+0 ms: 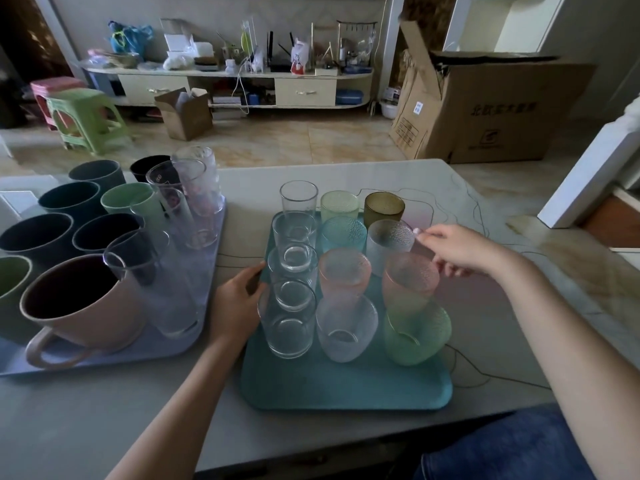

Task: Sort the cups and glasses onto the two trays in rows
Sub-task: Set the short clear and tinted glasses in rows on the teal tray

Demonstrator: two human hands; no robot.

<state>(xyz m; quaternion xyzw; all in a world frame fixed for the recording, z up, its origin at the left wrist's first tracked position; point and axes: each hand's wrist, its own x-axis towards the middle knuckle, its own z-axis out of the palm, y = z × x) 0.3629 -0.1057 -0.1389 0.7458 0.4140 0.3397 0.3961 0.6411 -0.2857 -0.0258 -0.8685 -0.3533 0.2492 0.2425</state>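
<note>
The left hand (239, 303) grips the edge of the teal tray (346, 386) of glasses, fingers curled round it. The right hand (460, 249) pinches the rim of a frosted glass (389, 244).

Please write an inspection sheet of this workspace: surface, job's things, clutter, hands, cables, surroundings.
Surface: pale marble-pattern table.
Job's things: teal tray holds three rows of glasses, clear on the left, tinted in the other two; lilac tray holds mugs and tall clear glasses.
Clutter: nothing seen on the table besides the trays.
Hands: left hand grips the teal tray's left edge; right hand pinches the rim of a frosted glass.
Cables: a white cable hangs from the shelf.
Surroundings: cardboard box, green stool, crowded shelf unit.
</note>
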